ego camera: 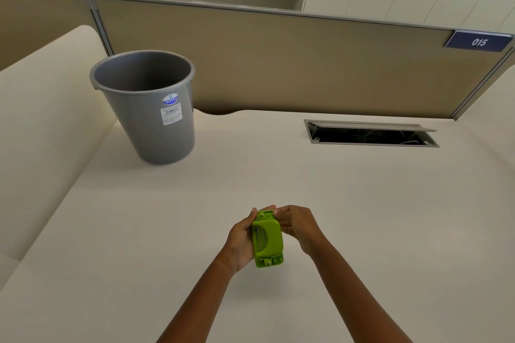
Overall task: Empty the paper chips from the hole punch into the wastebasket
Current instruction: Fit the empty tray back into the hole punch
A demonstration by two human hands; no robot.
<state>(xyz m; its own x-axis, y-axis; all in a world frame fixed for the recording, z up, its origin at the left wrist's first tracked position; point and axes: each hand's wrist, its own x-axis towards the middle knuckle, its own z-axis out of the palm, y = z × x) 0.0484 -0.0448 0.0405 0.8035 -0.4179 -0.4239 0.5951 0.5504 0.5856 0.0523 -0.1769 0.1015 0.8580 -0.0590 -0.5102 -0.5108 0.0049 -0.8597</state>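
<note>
A cream desk (334, 189) carries a grey bin (145, 108) standing upright at far left. Near centre, above the desk, the left hand (241, 241) grips a green punch (267, 239) along its left side; the right hand (296, 224) pinches its far end.

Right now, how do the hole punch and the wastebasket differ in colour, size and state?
The hole punch is bright green; the wastebasket is grey. The punch is small enough to sit between the left hand and right hand, while the wastebasket is far larger. The punch is held off the desk; the wastebasket stands untouched on it, open at the top. Both look like plastic.
</note>
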